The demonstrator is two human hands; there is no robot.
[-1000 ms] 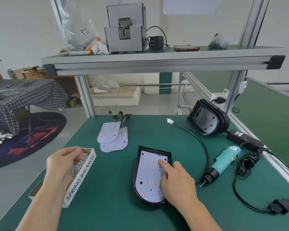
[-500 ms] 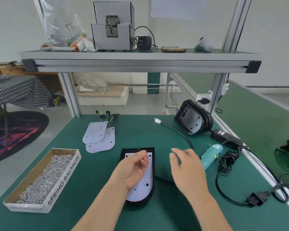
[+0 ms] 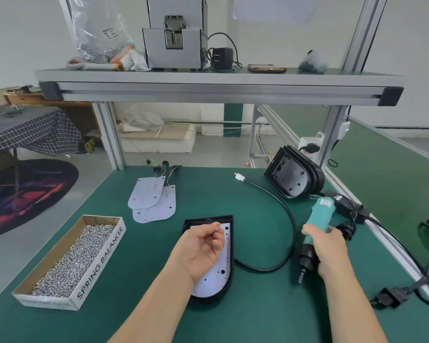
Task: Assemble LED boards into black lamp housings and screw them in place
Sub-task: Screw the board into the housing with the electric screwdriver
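Note:
A black lamp housing (image 3: pixel 229 278) lies flat on the green table with a white LED board (image 3: pixel 214 280) seated inside it. My left hand (image 3: pixel 201 246) hovers palm-up over the housing and pinches small screws (image 3: pixel 216 229) between curled fingertips. My right hand (image 3: pixel 328 251) grips a teal electric screwdriver (image 3: pixel 320 214) to the right of the housing, its bit pointing down toward the table. Loose LED boards (image 3: pixel 151 201) lie stacked at the back left. More black housings (image 3: pixel 295 177) lean at the back right.
A cardboard box of screws (image 3: pixel 70 261) marked SPRING BALANCER sits at the front left. A black cable (image 3: pixel 287 219) with a white plug curves between housing and screwdriver. The screwdriver's power cord (image 3: pixel 406 288) coils along the right edge. An aluminium shelf (image 3: pixel 218 87) spans overhead.
My left hand left the screw box and came over the housing with screws. My right hand lifted off the LED board, moved right and took hold of the screwdriver.

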